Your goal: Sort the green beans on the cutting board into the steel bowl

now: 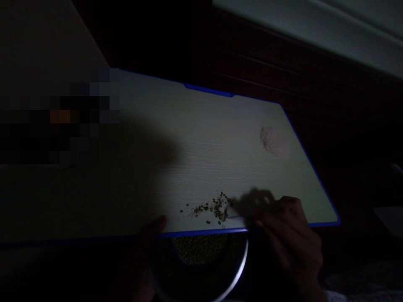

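Note:
The scene is very dark. My right hand [292,235] is closed in a pinch at the near edge of a pale table top with blue edging [201,121]. From its fingertips a small pale flat piece [233,212] reaches toward scattered small green beans [217,207]; its kind is unclear. Below that edge is a round metal bowl [239,268] with many green beans [203,249] inside. My left hand [146,239] is at the bowl's left side, seemingly gripping it, its thumb over the table edge. Its other fingers are mostly lost in shadow.
A small pinkish heap of grains [273,142] lies toward the table's right side. A pale ledge [315,29] crosses the upper right above dark wood. At left, a blurred-out patch [59,117] hides part of the view. Shadow covers the table's left half.

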`<state>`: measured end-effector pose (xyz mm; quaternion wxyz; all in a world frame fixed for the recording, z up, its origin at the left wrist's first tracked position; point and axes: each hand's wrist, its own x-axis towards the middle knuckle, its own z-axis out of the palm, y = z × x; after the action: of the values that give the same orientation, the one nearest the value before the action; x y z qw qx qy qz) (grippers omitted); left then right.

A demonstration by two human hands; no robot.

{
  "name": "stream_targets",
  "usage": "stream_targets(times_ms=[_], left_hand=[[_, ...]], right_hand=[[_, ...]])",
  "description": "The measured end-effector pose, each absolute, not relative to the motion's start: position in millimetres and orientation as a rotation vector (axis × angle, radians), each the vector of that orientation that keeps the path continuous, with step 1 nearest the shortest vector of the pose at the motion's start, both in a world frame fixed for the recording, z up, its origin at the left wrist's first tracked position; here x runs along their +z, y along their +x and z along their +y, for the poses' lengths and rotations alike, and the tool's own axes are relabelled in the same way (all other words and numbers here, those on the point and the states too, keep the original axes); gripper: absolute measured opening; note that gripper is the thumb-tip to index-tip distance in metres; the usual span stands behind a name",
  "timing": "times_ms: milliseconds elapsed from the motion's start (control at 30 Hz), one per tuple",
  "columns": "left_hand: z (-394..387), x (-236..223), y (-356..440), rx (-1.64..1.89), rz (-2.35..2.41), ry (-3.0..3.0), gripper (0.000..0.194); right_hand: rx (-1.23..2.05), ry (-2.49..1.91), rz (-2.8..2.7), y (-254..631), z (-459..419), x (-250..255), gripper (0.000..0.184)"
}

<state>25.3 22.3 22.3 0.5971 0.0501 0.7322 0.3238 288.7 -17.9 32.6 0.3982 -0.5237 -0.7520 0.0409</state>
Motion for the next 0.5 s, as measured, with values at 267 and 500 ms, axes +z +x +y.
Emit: stream_targets(times_ms=[267, 500], left_hand=[[19.9, 18.4, 25.3, 0.772, 1.590, 0.020, 0.019], [21.5, 25.2, 20.8, 0.729, 1.726, 0.181, 0.034]], right_hand=[[0.039, -1.511, -1.707, 284.3, -6.2, 33.8, 0.022], [0.221, -1.423, -1.823, 290.7, 8.8, 49.7, 0.009]])
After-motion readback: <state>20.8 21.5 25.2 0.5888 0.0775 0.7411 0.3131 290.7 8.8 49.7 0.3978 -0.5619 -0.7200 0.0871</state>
